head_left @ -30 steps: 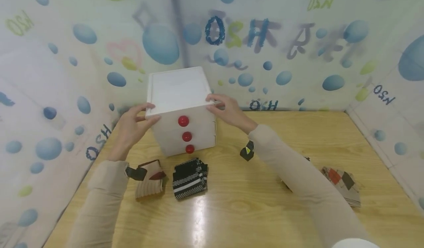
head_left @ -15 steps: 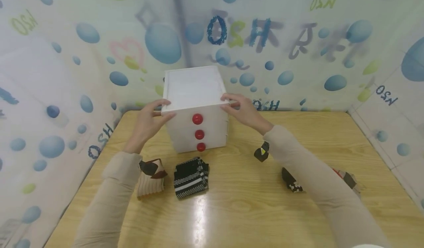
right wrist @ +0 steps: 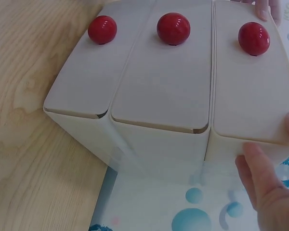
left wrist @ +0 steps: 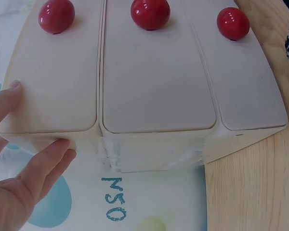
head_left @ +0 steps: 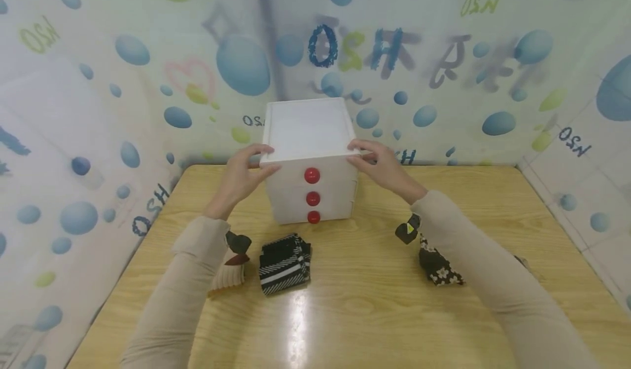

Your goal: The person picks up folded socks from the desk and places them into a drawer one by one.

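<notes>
A white drawer box (head_left: 308, 128) with three drawers stands toward the back of the table. Three red round knobs, the top knob (head_left: 312, 175) among them, run down its front. My left hand (head_left: 241, 173) grips its upper left front corner, thumb on the front face. At the opposite upper corner my right hand (head_left: 384, 166) holds the box the same way, as the right wrist view also shows, with fingers (right wrist: 262, 168) against the side wall. All the drawers look closed, with narrow gaps at their edges in the right wrist view.
Folded black-and-white socks (head_left: 284, 264) lie in front of the box. Beige ribbed socks (head_left: 229, 276) are partly under my left wrist, and black flowered socks (head_left: 439, 265) beside my right forearm. That sleeve mostly hides another folded piece. Patterned cloth walls (head_left: 419, 84) enclose the wooden table (head_left: 355, 309).
Both hands have moved the drawer box to the right along the table, and it now faces more squarely forward. The black flowered socks have come into view beside my right sleeve.
</notes>
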Demonstrator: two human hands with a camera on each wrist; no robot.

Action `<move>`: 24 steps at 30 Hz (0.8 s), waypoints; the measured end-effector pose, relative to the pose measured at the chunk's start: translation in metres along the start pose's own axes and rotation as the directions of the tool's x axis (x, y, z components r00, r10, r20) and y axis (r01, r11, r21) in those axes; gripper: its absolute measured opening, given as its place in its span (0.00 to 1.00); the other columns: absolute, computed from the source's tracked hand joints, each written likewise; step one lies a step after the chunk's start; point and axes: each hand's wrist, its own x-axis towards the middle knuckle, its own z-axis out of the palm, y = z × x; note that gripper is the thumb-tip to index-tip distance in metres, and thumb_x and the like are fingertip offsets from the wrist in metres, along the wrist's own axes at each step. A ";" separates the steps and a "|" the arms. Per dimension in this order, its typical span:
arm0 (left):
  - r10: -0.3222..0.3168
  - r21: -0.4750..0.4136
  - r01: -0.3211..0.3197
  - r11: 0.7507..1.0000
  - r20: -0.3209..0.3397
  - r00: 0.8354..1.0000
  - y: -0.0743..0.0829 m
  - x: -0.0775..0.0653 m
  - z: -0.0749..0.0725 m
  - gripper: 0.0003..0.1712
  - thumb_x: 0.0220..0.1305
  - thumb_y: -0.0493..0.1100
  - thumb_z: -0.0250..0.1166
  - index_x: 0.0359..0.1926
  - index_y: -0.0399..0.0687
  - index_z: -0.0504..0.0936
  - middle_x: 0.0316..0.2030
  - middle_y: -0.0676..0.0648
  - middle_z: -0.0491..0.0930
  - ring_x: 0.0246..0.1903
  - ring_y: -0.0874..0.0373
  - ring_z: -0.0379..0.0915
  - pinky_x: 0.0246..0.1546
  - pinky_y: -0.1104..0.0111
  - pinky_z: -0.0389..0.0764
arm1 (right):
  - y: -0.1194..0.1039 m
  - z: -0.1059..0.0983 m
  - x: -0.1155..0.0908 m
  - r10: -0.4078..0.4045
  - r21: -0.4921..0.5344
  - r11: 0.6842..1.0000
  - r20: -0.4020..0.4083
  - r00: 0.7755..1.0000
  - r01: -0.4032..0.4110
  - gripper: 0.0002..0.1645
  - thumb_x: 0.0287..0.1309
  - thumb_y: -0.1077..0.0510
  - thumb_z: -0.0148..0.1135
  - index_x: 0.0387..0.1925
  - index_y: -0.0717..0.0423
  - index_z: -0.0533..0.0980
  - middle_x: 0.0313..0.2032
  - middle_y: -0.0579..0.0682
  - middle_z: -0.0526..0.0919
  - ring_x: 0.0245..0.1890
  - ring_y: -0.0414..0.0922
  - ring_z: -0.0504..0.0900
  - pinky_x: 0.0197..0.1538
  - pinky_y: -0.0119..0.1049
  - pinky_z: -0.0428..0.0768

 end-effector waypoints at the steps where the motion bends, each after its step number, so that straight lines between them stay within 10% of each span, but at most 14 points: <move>1: 0.007 0.001 -0.007 1.000 0.000 1.000 0.001 0.001 0.001 0.23 0.53 0.47 0.64 0.50 0.45 0.72 0.54 0.43 0.68 0.44 0.42 0.73 0.39 0.58 0.78 | 0.000 -0.002 -0.001 0.002 -0.004 1.000 -0.002 1.000 -0.002 0.20 0.57 0.55 0.56 0.50 0.58 0.71 0.56 0.54 0.69 0.47 0.56 0.75 0.45 0.43 0.77; 24: -0.012 -0.062 0.015 0.998 0.047 0.999 0.017 0.017 0.032 0.22 0.53 0.46 0.65 0.50 0.48 0.73 0.54 0.44 0.66 0.43 0.46 0.74 0.36 0.62 0.79 | 0.016 -0.032 -0.022 -0.005 -0.010 1.000 -0.045 0.999 0.005 0.19 0.57 0.56 0.56 0.49 0.61 0.71 0.54 0.57 0.69 0.46 0.58 0.74 0.39 0.41 0.79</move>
